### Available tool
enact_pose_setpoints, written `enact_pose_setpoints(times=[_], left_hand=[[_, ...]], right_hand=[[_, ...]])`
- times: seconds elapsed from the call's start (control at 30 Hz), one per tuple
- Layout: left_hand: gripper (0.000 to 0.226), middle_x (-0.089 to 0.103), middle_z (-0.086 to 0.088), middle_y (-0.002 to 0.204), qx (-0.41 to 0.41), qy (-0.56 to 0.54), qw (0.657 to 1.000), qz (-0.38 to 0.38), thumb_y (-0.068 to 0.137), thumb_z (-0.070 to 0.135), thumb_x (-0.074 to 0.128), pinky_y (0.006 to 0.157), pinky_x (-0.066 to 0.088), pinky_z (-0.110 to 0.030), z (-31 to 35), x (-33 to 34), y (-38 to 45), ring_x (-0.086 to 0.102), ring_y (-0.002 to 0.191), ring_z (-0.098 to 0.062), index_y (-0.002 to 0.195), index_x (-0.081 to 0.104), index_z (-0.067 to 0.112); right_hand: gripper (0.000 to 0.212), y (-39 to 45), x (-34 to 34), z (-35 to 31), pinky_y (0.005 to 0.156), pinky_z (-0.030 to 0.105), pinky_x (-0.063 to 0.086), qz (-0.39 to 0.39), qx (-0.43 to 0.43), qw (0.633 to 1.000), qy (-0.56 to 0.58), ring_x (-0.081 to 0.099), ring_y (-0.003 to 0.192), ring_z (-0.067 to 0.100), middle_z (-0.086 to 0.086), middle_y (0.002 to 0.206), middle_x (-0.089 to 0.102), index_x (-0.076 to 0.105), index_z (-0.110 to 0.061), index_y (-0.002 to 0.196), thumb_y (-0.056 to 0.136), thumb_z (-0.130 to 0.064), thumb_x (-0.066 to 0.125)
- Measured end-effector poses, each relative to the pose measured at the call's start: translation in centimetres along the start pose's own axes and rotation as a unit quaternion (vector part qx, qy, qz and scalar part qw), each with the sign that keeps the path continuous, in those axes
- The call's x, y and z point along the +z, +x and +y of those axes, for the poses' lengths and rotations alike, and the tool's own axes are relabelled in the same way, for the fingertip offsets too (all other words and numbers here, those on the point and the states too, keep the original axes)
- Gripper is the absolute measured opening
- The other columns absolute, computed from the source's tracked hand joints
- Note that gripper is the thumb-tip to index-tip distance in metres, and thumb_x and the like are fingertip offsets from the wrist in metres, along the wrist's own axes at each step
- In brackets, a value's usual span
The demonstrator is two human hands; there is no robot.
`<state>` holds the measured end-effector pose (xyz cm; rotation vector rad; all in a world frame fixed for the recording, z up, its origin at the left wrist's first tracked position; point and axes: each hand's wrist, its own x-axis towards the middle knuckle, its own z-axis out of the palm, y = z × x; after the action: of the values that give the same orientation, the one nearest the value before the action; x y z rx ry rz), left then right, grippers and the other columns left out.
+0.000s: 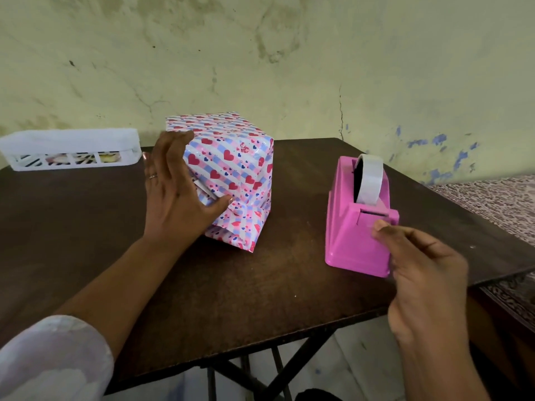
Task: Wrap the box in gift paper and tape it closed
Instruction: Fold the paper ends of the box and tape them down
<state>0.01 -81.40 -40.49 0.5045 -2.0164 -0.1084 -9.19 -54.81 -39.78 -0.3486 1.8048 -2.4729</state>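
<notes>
Left hand (176, 183), fingers straight, is pressing the wrapped box's (231, 169) flap near the table's (86, 227) far edge; right hand (417, 256) is pinching at the pink tape dispenser (351, 227), best pulled steadily across the cutter.

**One head-worn view, looking forward and down**

A single wide-angle camera sat on the person's head and faced forward and down over the table (86, 227), close above both forearms. The far wall (260, 53) filled the upper half of the frame. The floor showed under the table's near edge.
</notes>
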Motion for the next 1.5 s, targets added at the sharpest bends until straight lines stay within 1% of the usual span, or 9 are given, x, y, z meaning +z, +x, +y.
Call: enact_pose_setpoints(times=[0.13, 0.27, 0.37, 0.47, 0.57, 0.7, 0.83, 1.07, 1.5], left_hand=[[0.093, 0.023, -0.017, 0.148, -0.001, 0.003, 1.000, 0.001, 0.065, 0.060, 0.062, 0.113, 0.022, -0.047, 0.2, 0.0, -0.1, 0.021, 0.136, -0.026, 0.135, 0.011, 0.026], [0.093, 0.023, -0.017, 0.148, 0.005, 0.008, 1.000, 0.003, 0.065, 0.057, 0.064, 0.113, 0.023, -0.047, 0.2, 0.0, -0.2, 0.021, 0.136, -0.027, 0.135, 0.012, 0.025], [0.093, 0.024, -0.017, 0.148, 0.008, 0.014, 1.000, 0.004, 0.066, 0.057, 0.064, 0.113, 0.024, -0.049, 0.1, 0.0, -0.1, 0.022, 0.136, -0.027, 0.135, 0.012, 0.025], [0.092, 0.024, -0.016, 0.148, 0.007, 0.015, 1.000, 0.003, 0.066, 0.058, 0.064, 0.113, 0.024, -0.050, 0.0, 0.0, -0.2, 0.022, 0.136, -0.027, 0.135, 0.012, 0.025], [0.090, 0.025, -0.017, 0.148, 0.006, 0.011, 1.000, 0.002, 0.066, 0.063, 0.058, 0.112, 0.024, -0.053, 0.1, -0.1, -0.1, 0.022, 0.137, -0.027, 0.135, 0.012, 0.027], [0.088, 0.026, -0.017, 0.147, 0.006, 0.002, 1.000, 0.002, 0.067, 0.064, 0.055, 0.112, 0.024, -0.053, 0.0, 0.0, -0.1, 0.023, 0.137, -0.028, 0.134, 0.012, 0.028], [0.088, 0.025, -0.016, 0.148, -0.004, -0.004, 1.000, -0.004, 0.067, 0.066, 0.054, 0.113, 0.022, -0.052, -0.1, 0.0, -0.3, 0.023, 0.138, -0.028, 0.135, 0.010, 0.030], [0.092, 0.026, -0.017, 0.148, -0.006, 0.008, 1.000, -0.007, 0.065, 0.064, 0.055, 0.112, 0.023, -0.056, -0.1, 0.1, -0.3, 0.021, 0.138, -0.031, 0.136, 0.010, 0.028], [0.084, 0.032, -0.020, 0.145, 0.008, -0.016, 1.000, 0.002, 0.069, 0.064, 0.054, 0.108, 0.027, -0.059, 0.0, -0.1, -0.2, 0.027, 0.136, -0.035, 0.134, 0.014, 0.029]], right_hand=[[0.022, 0.2, -0.4, -0.2, 0.065, 0.025, 0.052, -0.013, 0.022, 0.999, -0.041, 0.068, 0.079, 0.012, 0.000, 0.078, 0.070, 0.067, -0.021, 0.057, 0.076, -0.009, 0.071], [0.012, 0.4, -1.1, -0.1, 0.063, 0.031, 0.051, -0.033, -0.049, 0.974, -0.217, 0.065, 0.081, 0.015, 0.002, 0.083, 0.068, 0.065, -0.027, 0.071, 0.080, -0.020, 0.069], [0.013, 0.9, -1.6, -0.8, 0.058, 0.027, 0.041, -0.039, -0.132, 0.923, -0.360, 0.058, 0.071, 0.017, 0.007, 0.079, 0.064, 0.064, -0.023, 0.069, 0.080, -0.027, 0.067], [0.020, 0.7, -1.6, -1.9, 0.050, 0.023, 0.026, -0.027, -0.202, 0.830, -0.519, 0.050, 0.062, 0.017, 0.007, 0.073, 0.059, 0.062, -0.017, 0.064, 0.082, -0.024, 0.064], [0.024, 1.0, -2.9, -1.8, 0.054, 0.030, 0.036, -0.019, -0.200, 0.773, -0.602, 0.050, 0.063, 0.026, 0.007, 0.068, 0.057, 0.060, -0.016, 0.058, 0.081, -0.021, 0.065], [0.015, -0.1, -3.3, -2.4, 0.063, 0.033, 0.046, -0.046, -0.268, 0.820, -0.503, 0.056, 0.062, 0.011, -0.015, 0.067, 0.058, 0.062, -0.023, 0.068, 0.082, -0.023, 0.063], [0.013, -1.6, 1.5, -2.4, 0.060, 0.015, 0.045, -0.189, -0.358, 0.825, -0.394, 0.060, 0.066, 0.003, -0.019, 0.065, 0.061, 0.064, -0.023, 0.073, 0.086, -0.026, 0.065], [0.009, 2.4, 11.0, 0.9, 0.064, 0.007, 0.044, -0.377, -0.259, 0.790, -0.407, 0.057, 0.066, -0.006, -0.016, 0.071, 0.059, 0.068, -0.014, 0.081, 0.088, -0.019, 0.064], [0.015, 4.9, 13.8, 3.5, 0.067, 0.014, 0.043, -0.306, -0.218, 0.810, -0.451, 0.059, 0.074, 0.004, -0.004, 0.081, 0.064, 0.066, -0.019, 0.078, 0.086, -0.030, 0.065]])
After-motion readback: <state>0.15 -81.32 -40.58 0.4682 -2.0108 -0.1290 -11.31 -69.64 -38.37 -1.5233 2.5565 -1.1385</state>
